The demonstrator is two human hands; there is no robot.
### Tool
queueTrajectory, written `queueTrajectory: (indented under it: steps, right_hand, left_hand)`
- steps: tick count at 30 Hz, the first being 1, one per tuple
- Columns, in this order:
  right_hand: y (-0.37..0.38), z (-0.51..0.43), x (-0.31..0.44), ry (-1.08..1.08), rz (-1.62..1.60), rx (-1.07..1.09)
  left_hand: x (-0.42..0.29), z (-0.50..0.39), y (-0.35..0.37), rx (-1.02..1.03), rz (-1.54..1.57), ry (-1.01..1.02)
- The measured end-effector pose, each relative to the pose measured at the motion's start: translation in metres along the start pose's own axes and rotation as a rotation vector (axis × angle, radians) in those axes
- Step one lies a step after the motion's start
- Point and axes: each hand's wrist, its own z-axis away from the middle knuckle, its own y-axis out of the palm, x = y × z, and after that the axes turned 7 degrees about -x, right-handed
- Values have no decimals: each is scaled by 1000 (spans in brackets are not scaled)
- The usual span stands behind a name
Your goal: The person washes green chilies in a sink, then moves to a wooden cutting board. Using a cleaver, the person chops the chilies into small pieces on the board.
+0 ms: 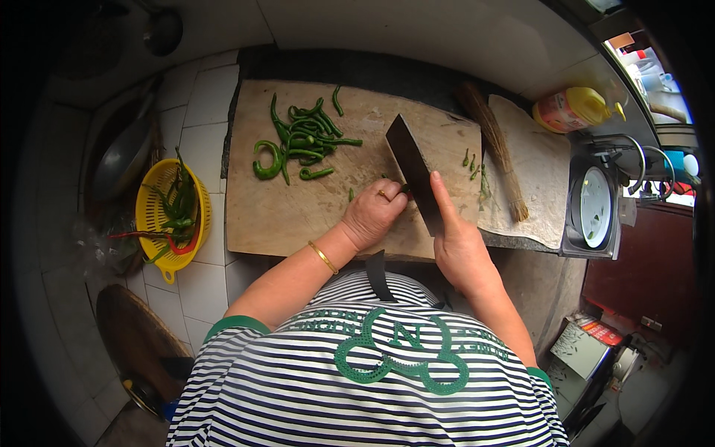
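My right hand [459, 240] grips a dark-bladed cleaver [412, 165], its thumb lying along the blade, over a wooden cutting board [346, 218]. Against the blade's left side, the curled fingers of my left hand [375, 209] hold a green chili pepper [405, 188], mostly hidden by the fingers and blade. A pile of curled green chili peppers [310, 131] lies on the board's upper left. Several small green stem ends [472, 162] are right of the cleaver. A small green piece [351, 194] rests just left of my left hand.
A yellow plastic basket [146, 201] with green and red peppers stands left of the board. To the right are a straw brush [500, 151], a pale cloth [536, 162], a yellow pump bottle [570, 109] and a steel sink [575, 229] holding a basin. A wok [125, 151] sits at the far left.
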Motion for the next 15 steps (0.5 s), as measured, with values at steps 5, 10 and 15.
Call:
queueTrajectory:
  steps: [5,10,15]
  right_hand:
    - [17,-13,-6,29,-39,-46]
    - [13,-10,-9,124,-134,-73]
    - [-2,3,4,12,-78,-76]
  left_hand:
    - [-2,-7,-6,19,21,30]
    - [0,-5,-7,-16,34,45]
    - [1,-1,-4,7,12,18]
